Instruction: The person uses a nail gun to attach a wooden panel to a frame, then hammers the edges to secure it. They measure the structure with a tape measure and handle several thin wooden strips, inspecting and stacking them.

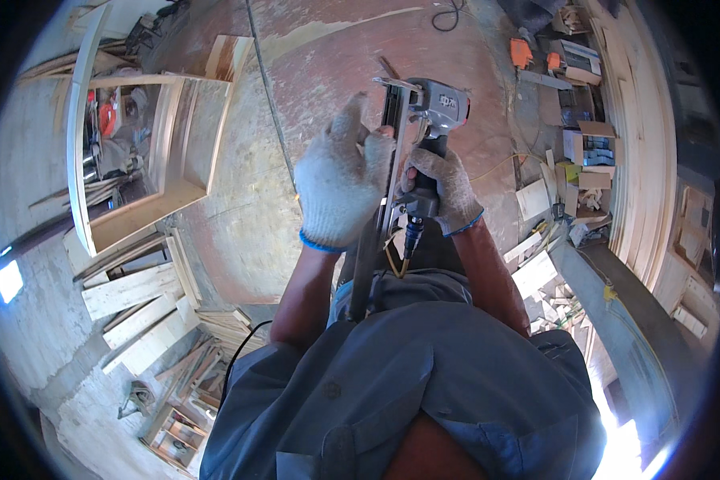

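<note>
A pneumatic nail gun [442,104], with a dark grey head and black grip, is held upright in front of my torso. My right hand [454,186], in a whitish knitted glove with a blue cuff, is wrapped round its grip. My left hand [340,180], gloved alike, is at the long metal magazine [363,276] on the gun's left side. One left finger is raised, while a bare fingertip presses against the magazine; whether a small nail strip is there is hidden. An air hose fitting [413,232] sits at the bottom of the grip, with a yellowish hose below.
A wooden frame box [144,214] stands at the left, with tools seen through it. Cut boards [140,300] lie lower left. Open cartons [592,148], an orange tool [521,53] and stacked long planks [636,144] line the right. A dark cable [268,108] crosses the reddish floor.
</note>
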Motion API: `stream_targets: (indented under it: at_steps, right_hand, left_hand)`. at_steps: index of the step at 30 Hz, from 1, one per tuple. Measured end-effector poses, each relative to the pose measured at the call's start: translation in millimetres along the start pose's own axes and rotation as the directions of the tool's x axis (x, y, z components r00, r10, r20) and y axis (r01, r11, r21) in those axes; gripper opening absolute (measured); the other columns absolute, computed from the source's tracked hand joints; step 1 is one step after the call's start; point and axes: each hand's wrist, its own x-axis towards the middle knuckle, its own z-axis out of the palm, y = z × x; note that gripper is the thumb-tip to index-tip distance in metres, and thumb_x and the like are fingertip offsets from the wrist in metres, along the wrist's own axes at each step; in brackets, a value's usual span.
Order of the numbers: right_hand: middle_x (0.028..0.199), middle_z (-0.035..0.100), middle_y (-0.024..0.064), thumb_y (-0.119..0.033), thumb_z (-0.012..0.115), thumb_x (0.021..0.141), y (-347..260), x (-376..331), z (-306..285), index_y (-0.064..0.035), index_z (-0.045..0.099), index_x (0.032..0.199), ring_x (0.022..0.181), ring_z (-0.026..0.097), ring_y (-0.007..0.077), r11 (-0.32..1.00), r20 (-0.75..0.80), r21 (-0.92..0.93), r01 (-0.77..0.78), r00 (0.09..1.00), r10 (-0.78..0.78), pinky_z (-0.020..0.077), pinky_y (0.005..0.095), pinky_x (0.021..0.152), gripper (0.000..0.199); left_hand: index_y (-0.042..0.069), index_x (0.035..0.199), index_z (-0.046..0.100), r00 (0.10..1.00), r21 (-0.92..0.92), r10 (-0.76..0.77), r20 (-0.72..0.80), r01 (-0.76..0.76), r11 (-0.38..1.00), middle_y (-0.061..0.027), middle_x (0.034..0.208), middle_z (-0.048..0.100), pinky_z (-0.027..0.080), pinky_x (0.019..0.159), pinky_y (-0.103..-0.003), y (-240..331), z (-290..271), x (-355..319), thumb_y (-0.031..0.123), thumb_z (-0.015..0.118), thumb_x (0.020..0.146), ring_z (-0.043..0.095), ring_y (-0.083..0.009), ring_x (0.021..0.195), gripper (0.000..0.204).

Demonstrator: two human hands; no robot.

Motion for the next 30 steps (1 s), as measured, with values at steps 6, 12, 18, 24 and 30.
stream_targets:
  at_steps: [6, 12, 18, 24, 30]
  right_hand:
    - [0.077, 0.060, 0.0038, -0.018, 0.069, 0.092, 24.1, 23.9, 16.4, -0.0088, 0.059, 0.099, 0.066, 0.063, 0.0174, 0.991, 0.033, 0.091, -0.095, 0.995, 0.092, 0.0551, 0.0338, 0.058, 0.015]
    - [0.078, 0.061, 0.0016, -0.023, 0.070, 0.094, 57.0, 73.9, 34.3, -0.0134, 0.059, 0.103, 0.065, 0.064, 0.0150, 0.983, -0.081, 0.170, -0.076, 0.993, 0.091, 0.0548, 0.0324, 0.050, 0.017]
    - [0.078, 0.062, -0.0004, -0.026, 0.068, 0.095, 94.3, 97.8, 93.0, -0.0161, 0.060, 0.101, 0.064, 0.064, 0.0136, 0.999, -0.048, -0.010, -0.041, 0.998, 0.040, 0.0560, 0.0325, 0.052, 0.015]
    - [0.075, 0.065, 0.0067, -0.026, 0.067, 0.092, 182.7, 115.2, 166.3, -0.0106, 0.064, 0.097, 0.062, 0.066, 0.0196, 0.976, 0.155, -0.123, -0.180, 0.968, 0.198, 0.0586, 0.0354, 0.056, 0.016]
    - [0.078, 0.060, 0.0049, -0.020, 0.070, 0.093, 191.6, 151.7, 249.4, -0.0095, 0.056, 0.102, 0.066, 0.064, 0.0188, 0.967, 0.097, -0.176, -0.182, 0.975, 0.201, 0.0582, 0.0367, 0.054, 0.020]
  left_hand:
    - [-0.005, 0.138, 0.056, 0.953, -0.508, -0.141, 0.267, 0.264, 0.820, -0.0140, 0.118, 0.067, 0.047, 0.099, -0.035, -66.1, -49.2, -40.0, 0.024, 0.056, 0.102, 0.064, -0.0223, 0.106, 0.045]
    - [-0.003, 0.144, 0.051, 0.855, -0.687, -0.286, 0.433, 0.518, 0.509, -0.0141, 0.138, 0.058, 0.041, 0.108, -0.036, -97.2, -92.2, -97.6, 0.023, 0.056, 0.097, 0.054, -0.0223, 0.127, 0.054]
    - [-0.006, 0.138, 0.056, 0.833, -0.760, -0.420, 0.359, 0.523, 0.385, -0.0148, 0.134, 0.061, 0.045, 0.105, -0.034, -132.5, -135.1, -95.9, 0.029, 0.057, 0.098, 0.059, -0.0234, 0.122, 0.053]
    - [-0.007, 0.133, 0.057, 0.825, -0.814, -0.536, -0.178, 0.183, 0.551, -0.0130, 0.122, 0.065, 0.045, 0.102, -0.033, -207.6, -156.3, -73.5, 0.028, 0.050, 0.105, 0.059, -0.0175, 0.114, 0.045]
    - [-0.006, 0.134, 0.057, 0.807, -0.836, -0.572, -0.145, 0.209, 0.507, -0.0146, 0.123, 0.067, 0.045, 0.103, -0.034, -256.3, -200.9, -34.9, 0.029, 0.048, 0.106, 0.062, -0.0199, 0.115, 0.046]
